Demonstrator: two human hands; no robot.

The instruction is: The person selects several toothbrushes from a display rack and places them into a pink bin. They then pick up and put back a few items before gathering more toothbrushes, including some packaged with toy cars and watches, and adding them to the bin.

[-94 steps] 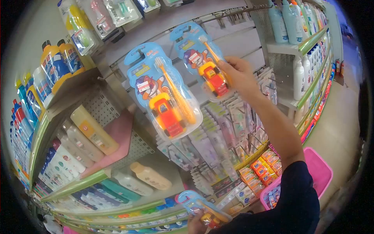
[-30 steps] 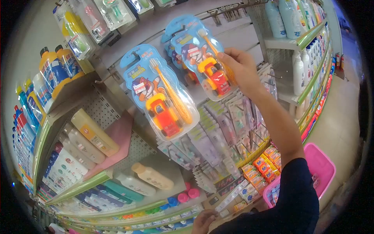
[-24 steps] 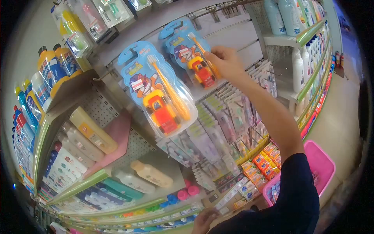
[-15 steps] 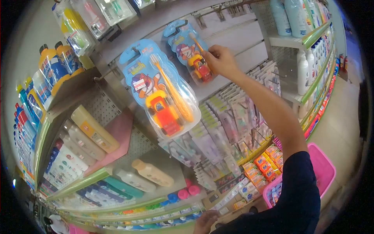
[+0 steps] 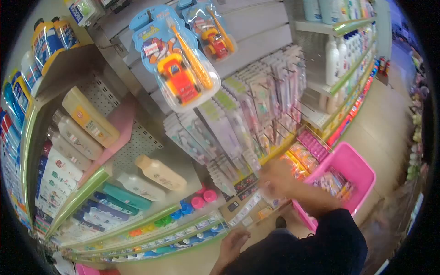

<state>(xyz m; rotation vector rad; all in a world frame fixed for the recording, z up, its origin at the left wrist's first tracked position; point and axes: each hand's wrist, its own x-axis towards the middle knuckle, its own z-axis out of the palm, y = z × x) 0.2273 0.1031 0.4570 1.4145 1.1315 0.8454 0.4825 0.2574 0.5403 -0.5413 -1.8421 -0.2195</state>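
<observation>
My right hand (image 5: 277,179) is blurred by motion, low in front of the hanging toothbrush packs (image 5: 224,123) and left of the pink basket (image 5: 370,176). Its fingers are smeared, so I cannot tell whether it holds anything. My left hand (image 5: 234,242) hangs near the bottom of the view, loosely curled with nothing visible in it. Up on the slatted wall, a blue blister pack (image 5: 156,30) with an orange toothbrush and a red-and-yellow toy truck hangs from a hook. A similar smaller-looking pack (image 5: 208,27) hangs to its right.
Shampoo and lotion bottles (image 5: 160,172) line shelves on the left. White pump bottles (image 5: 332,62) stand on the right shelves. Orange and pink packets (image 5: 300,158) lie below the hooks, and small packaged items (image 5: 332,183) fill the basket. Tiled floor (image 5: 366,121) runs along the right.
My right hand has left the right-hand toy-truck toothbrush pack and dropped down toward the basket. The view has tilted down, showing more of the basket.
</observation>
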